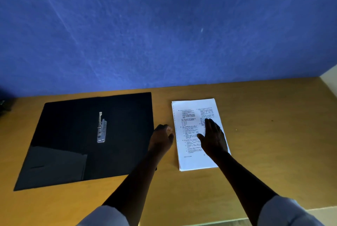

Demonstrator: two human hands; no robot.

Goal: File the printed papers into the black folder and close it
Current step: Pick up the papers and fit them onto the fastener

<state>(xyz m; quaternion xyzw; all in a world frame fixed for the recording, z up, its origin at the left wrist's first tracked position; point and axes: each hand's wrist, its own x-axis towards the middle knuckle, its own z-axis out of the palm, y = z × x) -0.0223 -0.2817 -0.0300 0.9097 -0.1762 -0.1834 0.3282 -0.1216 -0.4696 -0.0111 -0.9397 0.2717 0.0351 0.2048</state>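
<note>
A black folder [73, 143] lies spread open and flat on the left half of the wooden table, with a silver metal clip [101, 128] along its spine. To its right sits a stack of white printed papers [189, 134], squared up. My right hand [213, 137] rests flat on the stack's right half, fingers spread and pointing away from me. My left hand [162, 138] hovers over the bare strip of table between folder and stack, fingers curled loosely, holding nothing.
The wooden table [264, 134] runs up to a blue wall [164, 25] close behind the folder and papers. A dark object [4, 105] sits at the far left edge. The table's near right edge [310, 211] shows below my right sleeve.
</note>
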